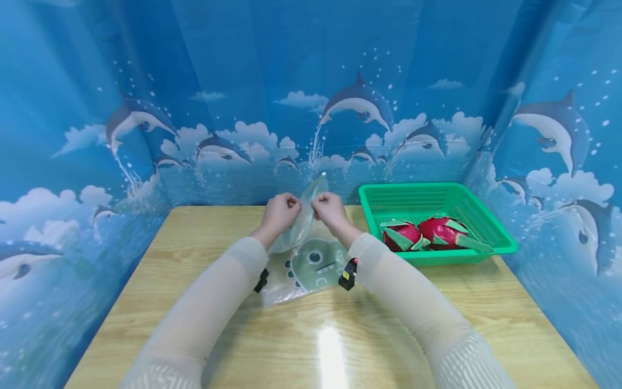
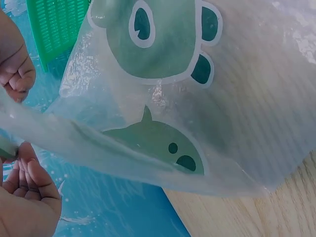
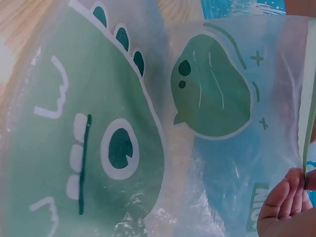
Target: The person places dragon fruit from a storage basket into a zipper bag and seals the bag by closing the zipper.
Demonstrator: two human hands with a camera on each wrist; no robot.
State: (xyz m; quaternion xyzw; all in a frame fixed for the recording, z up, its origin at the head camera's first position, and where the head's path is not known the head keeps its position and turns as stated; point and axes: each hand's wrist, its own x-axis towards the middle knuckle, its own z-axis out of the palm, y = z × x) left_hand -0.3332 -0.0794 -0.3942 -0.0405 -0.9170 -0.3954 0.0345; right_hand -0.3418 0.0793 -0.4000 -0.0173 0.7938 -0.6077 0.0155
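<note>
A translucent plastic bag (image 1: pixel 318 265) printed with a green cartoon dinosaur lies partly on the table, its upper end raised between both hands. My left hand (image 1: pixel 282 213) pinches the bag's top edge on the left side, and a green strip shows at its fingertips in the left wrist view. Opposite it, my right hand (image 1: pixel 331 209) pinches the same edge between thumb and fingers. In the right wrist view, the right hand (image 3: pixel 286 207) grips the rim beside a green strip, and smaller prints show on the bag (image 3: pixel 212 89). Nothing solid is visible inside it.
A green plastic basket (image 1: pixel 413 188) stands at the back right of the wooden table (image 1: pixel 194 259). Red dragon fruits (image 1: pixel 442 232) with green scales lie in it. Blue dolphin-printed curtains (image 1: pixel 272 65) surround the table at the back and sides.
</note>
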